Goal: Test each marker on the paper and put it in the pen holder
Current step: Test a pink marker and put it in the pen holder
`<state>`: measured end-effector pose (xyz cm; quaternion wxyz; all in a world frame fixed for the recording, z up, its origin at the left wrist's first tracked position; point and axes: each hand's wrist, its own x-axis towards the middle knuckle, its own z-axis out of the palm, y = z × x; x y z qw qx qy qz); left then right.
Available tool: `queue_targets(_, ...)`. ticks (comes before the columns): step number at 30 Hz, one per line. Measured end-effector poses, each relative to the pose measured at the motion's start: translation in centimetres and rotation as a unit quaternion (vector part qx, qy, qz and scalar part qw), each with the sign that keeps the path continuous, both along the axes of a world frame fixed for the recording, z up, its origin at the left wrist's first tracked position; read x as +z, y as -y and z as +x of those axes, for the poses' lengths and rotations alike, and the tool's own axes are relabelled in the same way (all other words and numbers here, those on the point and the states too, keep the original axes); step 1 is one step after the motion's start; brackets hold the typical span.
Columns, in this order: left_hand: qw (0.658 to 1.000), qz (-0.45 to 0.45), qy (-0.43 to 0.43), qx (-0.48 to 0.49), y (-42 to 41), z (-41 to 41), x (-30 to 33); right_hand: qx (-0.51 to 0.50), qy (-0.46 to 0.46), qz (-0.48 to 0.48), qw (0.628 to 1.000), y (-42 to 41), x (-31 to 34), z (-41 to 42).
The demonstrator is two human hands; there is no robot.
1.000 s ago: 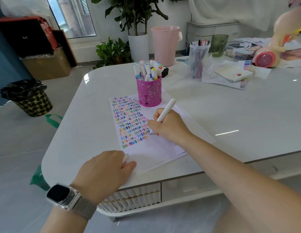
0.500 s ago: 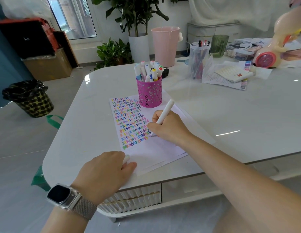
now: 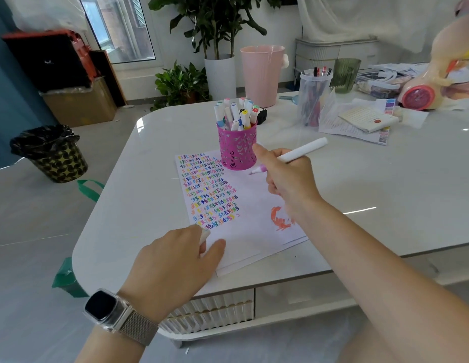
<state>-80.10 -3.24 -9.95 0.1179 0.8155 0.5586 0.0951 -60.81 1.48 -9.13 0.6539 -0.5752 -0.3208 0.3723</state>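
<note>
A white sheet of paper (image 3: 249, 229) lies on the table, its left part covered in rows of coloured squiggles, with an orange scribble near its right edge. At its far end stands a pink perforated pen holder (image 3: 237, 149) with several markers in it. My right hand (image 3: 287, 179) grips a white marker (image 3: 302, 150) lifted off the paper, its uncapped purple tip pointing left, just right of the holder. My left hand (image 3: 175, 260) rests at the sheet's near left corner and pinches a small pale cap between thumb and fingers.
A clear tub of pens (image 3: 313, 100), a green cup (image 3: 344, 74), papers and a notepad (image 3: 364, 121) and a pink-and-cream toy (image 3: 421, 93) crowd the table's far right. A pink bin (image 3: 262, 74), plants and a black-lined basket (image 3: 50, 153) stand on the floor.
My right hand has lifted the marker from the paper and swung it up and right, beside the holder. The orange scribble it hid is now uncovered. The left hand stayed put.
</note>
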Motion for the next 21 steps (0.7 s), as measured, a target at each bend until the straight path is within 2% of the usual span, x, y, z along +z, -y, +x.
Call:
queue_targets(5, 0.994, -0.004, 0.111, -0.005, -0.2, 0.4, -0.1, 0.095, 0.026, 0.009, 0.995, 1.5, -0.1, -1.9)
queue_targets(12, 0.985, 0.100, 0.142, -0.007, -0.5, 0.4, -0.4, 0.129, 0.002, -0.010, 0.992, 2.9, 2.1, -2.4)
queue_targets(15, 0.980, 0.112, 0.164, 0.003, -0.5, 0.6, -0.2, 0.151, -0.037, -0.014, 0.988, 3.4, 2.6, -2.3)
queue_targets(21, 0.978, 0.103, 0.183, 0.017, -0.4, 0.6, 0.1, 0.134, -0.038, 0.002, 0.990, 3.6, 2.9, -2.2)
